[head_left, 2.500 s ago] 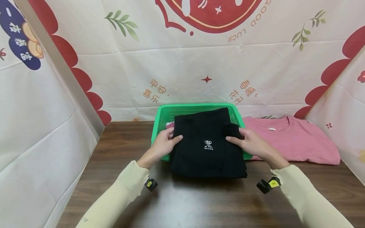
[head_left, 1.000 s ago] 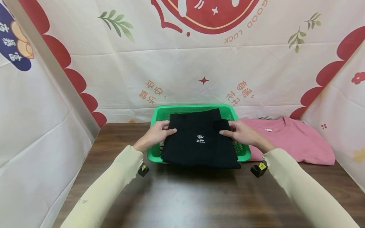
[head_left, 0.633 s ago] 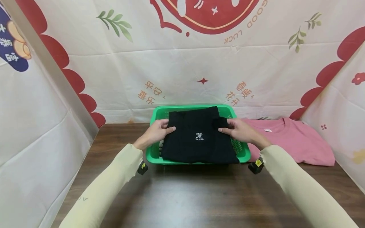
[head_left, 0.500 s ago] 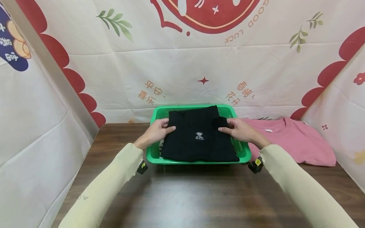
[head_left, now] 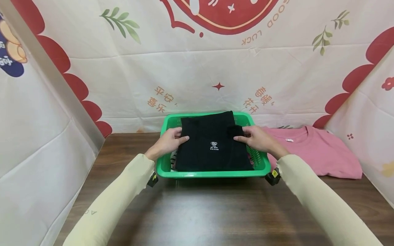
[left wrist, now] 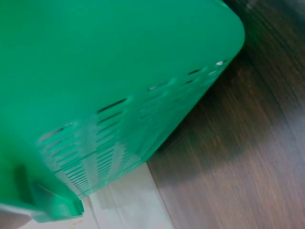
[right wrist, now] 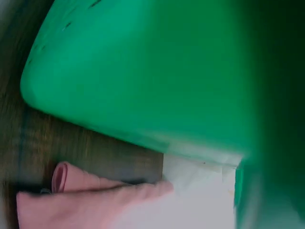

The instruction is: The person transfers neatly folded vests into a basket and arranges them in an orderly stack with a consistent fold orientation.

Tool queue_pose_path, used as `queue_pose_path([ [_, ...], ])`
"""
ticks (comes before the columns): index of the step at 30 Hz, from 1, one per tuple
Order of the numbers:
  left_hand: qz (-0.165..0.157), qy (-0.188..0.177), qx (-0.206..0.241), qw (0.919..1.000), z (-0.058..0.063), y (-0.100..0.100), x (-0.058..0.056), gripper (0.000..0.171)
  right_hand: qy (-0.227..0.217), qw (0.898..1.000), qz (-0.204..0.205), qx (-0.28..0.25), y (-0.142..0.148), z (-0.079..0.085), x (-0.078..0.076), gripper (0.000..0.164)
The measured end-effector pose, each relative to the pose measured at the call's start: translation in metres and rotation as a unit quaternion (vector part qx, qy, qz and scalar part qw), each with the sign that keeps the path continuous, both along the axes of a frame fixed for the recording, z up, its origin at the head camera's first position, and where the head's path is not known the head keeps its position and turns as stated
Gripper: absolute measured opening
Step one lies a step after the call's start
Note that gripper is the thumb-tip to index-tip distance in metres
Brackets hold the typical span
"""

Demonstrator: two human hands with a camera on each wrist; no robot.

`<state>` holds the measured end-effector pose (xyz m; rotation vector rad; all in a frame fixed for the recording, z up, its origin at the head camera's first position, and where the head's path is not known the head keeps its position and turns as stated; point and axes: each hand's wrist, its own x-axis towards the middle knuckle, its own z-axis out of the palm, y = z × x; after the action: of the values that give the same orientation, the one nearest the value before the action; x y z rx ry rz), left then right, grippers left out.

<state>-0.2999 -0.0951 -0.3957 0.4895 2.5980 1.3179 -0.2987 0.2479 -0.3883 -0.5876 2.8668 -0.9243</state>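
Observation:
A folded black T-shirt with a small white neck print lies within the rim of a green plastic basket in the head view. My left hand pinches its left edge, thumb on top. At the opposite edge my right hand pinches a folded-over bit of the cloth. Both hands are over the basket's sides. Pieces of striped and pink cloth peek out under the shirt. The wrist views show mainly the basket's outer walls, the left wall and the right wall, with the fingers hidden.
A pink T-shirt lies on the wooden table right of the basket, close beside it. A printed white cloth hangs behind, with more cloth along both sides.
Both hands have carried the black T-shirt away from me and into the basket. Its near edge, earlier hanging over the front rim, now lies inside it. The pink T-shirt stays put.

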Motion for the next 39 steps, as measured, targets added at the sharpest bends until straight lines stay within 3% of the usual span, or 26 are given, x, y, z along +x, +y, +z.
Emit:
queue_pose_path([
  [5,-0.012,-0.005,-0.016,0.9998,-0.0007,-0.0015,0.0016,0.034,0.0,1.0,0.003,0.021,-0.0001,-0.0008,0.0006,0.044],
  [10,-0.014,-0.015,-0.036,0.9991,-0.0004,-0.0023,0.0026,0.062,-0.015,0.999,0.01,0.028,-0.0004,0.0002,0.001,0.039],
  [16,-0.021,0.011,-0.034,0.9991,-0.0019,-0.0008,0.0011,0.029,-0.031,0.999,0.016,0.021,-0.0003,0.0013,0.0013,0.034],
  [24,-0.021,0.029,-0.027,0.999,-0.0012,-0.0004,0.0022,0.033,-0.033,0.999,0.014,0.004,0.0,0.0017,0.0007,0.025],
  [30,-0.018,0.033,-0.034,0.9987,-0.0017,-0.0006,0.0012,0.034,-0.038,0.999,0.014,-0.004,-0.0005,0.0023,-0.0004,0.033],
  [39,-0.019,0.042,-0.026,0.9986,-0.0057,-0.0002,-0.0005,0.035,-0.028,0.999,0.022,0.008,-0.0004,-0.0015,-0.0027,0.03],
])
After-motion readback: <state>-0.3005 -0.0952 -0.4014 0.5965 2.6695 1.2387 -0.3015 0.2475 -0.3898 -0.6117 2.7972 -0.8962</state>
